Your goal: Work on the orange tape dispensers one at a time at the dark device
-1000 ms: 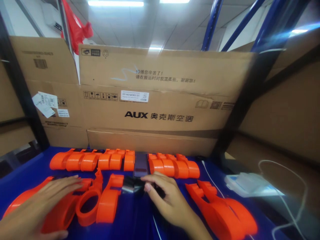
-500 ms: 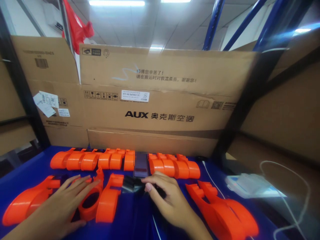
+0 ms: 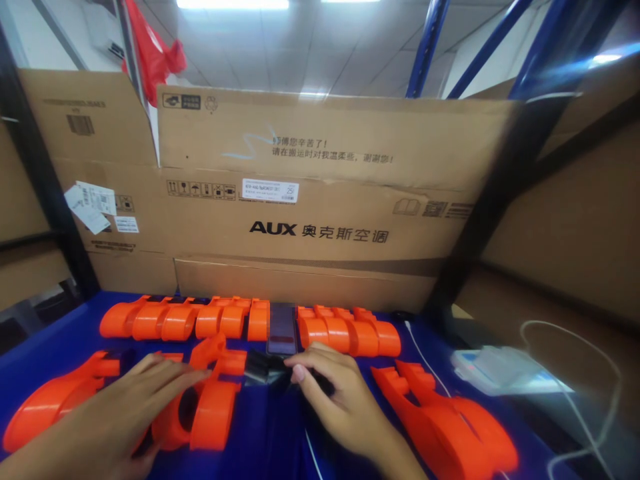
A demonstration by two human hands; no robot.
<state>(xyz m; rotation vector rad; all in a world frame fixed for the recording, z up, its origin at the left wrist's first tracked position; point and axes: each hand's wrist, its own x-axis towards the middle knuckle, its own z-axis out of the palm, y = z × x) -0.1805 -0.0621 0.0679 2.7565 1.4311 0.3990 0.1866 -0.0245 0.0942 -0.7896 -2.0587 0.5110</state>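
My left hand (image 3: pixel 125 410) grips an orange plastic ring part (image 3: pixel 175 413) and tips it up on its edge off the blue table (image 3: pixel 270 433). Touching it on the right lies a long orange part (image 3: pixel 215 407). My right hand (image 3: pixel 340 400) is at the table's middle, its fingertips closed on a small shiny black part (image 3: pixel 264 368) that rests on the table. Just behind that, a dark flat phone-like thing (image 3: pixel 281 328) stands in a row of several orange curved parts (image 3: pixel 220 321).
Large orange shells lie at the left (image 3: pixel 50 403) and right (image 3: pixel 450 427). A white box (image 3: pixel 500 373) with a white cable (image 3: pixel 575 333) sits on the right. Stacked cardboard boxes (image 3: pixel 320 220) wall off the back, between black rack posts (image 3: pixel 480 213).
My left hand slid right from the big left shell onto the ring part and tipped it up. My right hand has stayed on the black part.
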